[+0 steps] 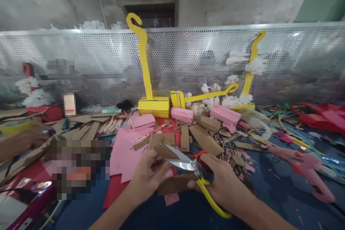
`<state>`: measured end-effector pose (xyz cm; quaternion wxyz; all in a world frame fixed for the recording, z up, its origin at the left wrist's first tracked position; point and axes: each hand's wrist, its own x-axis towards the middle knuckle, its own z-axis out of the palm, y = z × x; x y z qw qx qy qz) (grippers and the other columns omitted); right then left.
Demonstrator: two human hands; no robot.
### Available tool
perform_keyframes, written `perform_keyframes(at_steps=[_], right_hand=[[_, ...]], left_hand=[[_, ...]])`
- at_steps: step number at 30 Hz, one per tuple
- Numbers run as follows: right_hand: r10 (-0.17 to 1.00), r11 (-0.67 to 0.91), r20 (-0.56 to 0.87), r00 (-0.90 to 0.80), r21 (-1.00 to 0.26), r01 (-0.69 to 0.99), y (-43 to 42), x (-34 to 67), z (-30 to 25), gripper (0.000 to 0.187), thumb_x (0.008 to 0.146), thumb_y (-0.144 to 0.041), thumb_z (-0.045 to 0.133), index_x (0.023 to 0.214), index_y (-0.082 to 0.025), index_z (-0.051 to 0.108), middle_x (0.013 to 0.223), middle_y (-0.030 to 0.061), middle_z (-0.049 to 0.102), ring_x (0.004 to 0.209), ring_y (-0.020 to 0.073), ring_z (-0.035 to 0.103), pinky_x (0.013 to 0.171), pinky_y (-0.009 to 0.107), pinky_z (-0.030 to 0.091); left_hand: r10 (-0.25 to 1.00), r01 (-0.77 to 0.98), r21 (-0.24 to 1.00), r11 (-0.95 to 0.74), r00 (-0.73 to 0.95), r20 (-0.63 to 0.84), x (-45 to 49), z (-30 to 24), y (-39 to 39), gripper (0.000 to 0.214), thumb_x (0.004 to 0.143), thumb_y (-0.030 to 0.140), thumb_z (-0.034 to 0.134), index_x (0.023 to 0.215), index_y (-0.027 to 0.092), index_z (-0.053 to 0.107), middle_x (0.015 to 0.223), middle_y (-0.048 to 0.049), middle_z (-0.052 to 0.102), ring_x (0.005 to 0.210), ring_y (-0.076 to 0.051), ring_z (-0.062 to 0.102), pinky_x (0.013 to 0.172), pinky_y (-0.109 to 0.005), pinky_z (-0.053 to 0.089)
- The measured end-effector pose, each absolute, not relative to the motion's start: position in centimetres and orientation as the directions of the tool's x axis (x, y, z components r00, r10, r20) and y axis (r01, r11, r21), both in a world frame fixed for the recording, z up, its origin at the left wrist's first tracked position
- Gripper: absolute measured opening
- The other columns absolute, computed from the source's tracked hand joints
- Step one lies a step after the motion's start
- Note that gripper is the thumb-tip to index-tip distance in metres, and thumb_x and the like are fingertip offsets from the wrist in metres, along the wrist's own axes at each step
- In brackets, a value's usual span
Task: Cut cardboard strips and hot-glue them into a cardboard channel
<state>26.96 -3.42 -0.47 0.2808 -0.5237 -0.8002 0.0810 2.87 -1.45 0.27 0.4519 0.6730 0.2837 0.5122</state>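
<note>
My left hand (147, 176) pinches a brown cardboard piece (172, 183) low in the middle of the view. My right hand (223, 183) is closed round scissors (188, 163) with yellow handles and steel blades. The blades are open, pointing left, with the cardboard's upper flap (164, 150) between them. A pink paper scrap (171, 198) lies under the cardboard on the blue table (280, 194).
Pink paper sheets (125, 151), cardboard scraps (205, 140), pink boxes (225, 115) and yellow box-and-hook shapes (151, 104) crowd the table before a perforated metal screen (81, 64). Another person's hand (24, 140) rests at far left. Red and pink strips (318, 115) lie at right.
</note>
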Motion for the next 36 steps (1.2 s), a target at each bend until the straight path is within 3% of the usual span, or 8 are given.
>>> perform_keyframes(at_steps=[11, 18, 22, 25, 28, 36], right_hand=[[0.893, 0.434, 0.338, -0.296, -0.479, 0.763, -4.0, 26.7, 0.0, 0.043, 0.076, -0.049, 0.083, 0.077, -0.023, 0.049, 0.065, -0.0052, 0.053, 0.057, 0.0145, 0.047, 0.054, 0.026, 0.032], [0.923, 0.384, 0.269, -0.276, -0.582, 0.717, -3.5, 26.7, -0.9, 0.051, 0.075, -0.047, 0.082, 0.067, -0.025, 0.036, 0.058, -0.0087, 0.038, 0.054, 0.0111, 0.031, 0.049, 0.025, 0.023], [0.901, 0.421, 0.345, -0.264, -0.543, 0.726, -3.6, 26.6, -0.3, 0.043, 0.075, -0.042, 0.082, 0.075, -0.025, 0.043, 0.071, -0.0041, 0.054, 0.062, 0.0151, 0.046, 0.056, 0.026, 0.034], [0.867, 0.467, 0.436, -0.241, -0.545, 0.696, -3.4, 27.1, 0.1, 0.032, 0.085, -0.044, 0.072, 0.084, -0.025, 0.046, 0.082, 0.0004, 0.059, 0.071, 0.0190, 0.054, 0.063, 0.028, 0.042], [0.845, 0.487, 0.492, -0.210, -0.543, 0.684, -2.9, 27.8, 0.1, 0.027, 0.091, -0.046, 0.065, 0.092, -0.025, 0.049, 0.088, 0.0029, 0.061, 0.078, 0.0217, 0.058, 0.068, 0.031, 0.046], [0.854, 0.468, 0.471, -0.219, -0.513, 0.719, -2.2, 27.8, -0.6, 0.026, 0.093, -0.045, 0.064, 0.095, -0.024, 0.049, 0.091, 0.0060, 0.063, 0.083, 0.0245, 0.061, 0.073, 0.034, 0.048]], left_hand=[[0.817, -0.126, 0.894, -0.431, 0.367, 0.445, 2.3, 0.0, -1.1, 0.018, 0.098, 0.026, 0.066, 0.113, 0.017, 0.070, 0.112, -0.0104, 0.077, 0.106, -0.024, 0.072, 0.093, -0.034, 0.057], [0.852, -0.080, 0.916, -0.392, 0.343, 0.395, 2.2, -0.3, -1.1, 0.023, 0.095, 0.036, 0.069, 0.103, 0.014, 0.068, 0.096, -0.0104, 0.075, 0.089, -0.023, 0.072, 0.079, -0.033, 0.058], [0.869, -0.078, 0.910, -0.408, 0.272, 0.413, 2.5, -0.1, -1.0, 0.029, 0.093, 0.039, 0.072, 0.109, 0.015, 0.068, 0.103, -0.0103, 0.077, 0.095, -0.023, 0.073, 0.088, -0.035, 0.059], [0.894, -0.065, 0.920, -0.386, 0.218, 0.390, 2.6, -0.2, -0.7, 0.030, 0.092, 0.038, 0.073, 0.110, 0.015, 0.067, 0.104, -0.0100, 0.079, 0.097, -0.024, 0.074, 0.086, -0.035, 0.061], [0.908, -0.095, 0.930, -0.355, 0.200, 0.368, 2.7, -0.4, -0.5, 0.031, 0.092, 0.037, 0.073, 0.113, 0.016, 0.066, 0.109, -0.0101, 0.079, 0.099, -0.025, 0.075, 0.088, -0.037, 0.062], [0.900, -0.178, 0.925, -0.335, 0.229, 0.370, 3.1, 0.4, -0.6, 0.039, 0.090, 0.042, 0.073, 0.117, 0.016, 0.065, 0.110, -0.0105, 0.079, 0.096, -0.024, 0.075, 0.089, -0.039, 0.062]])
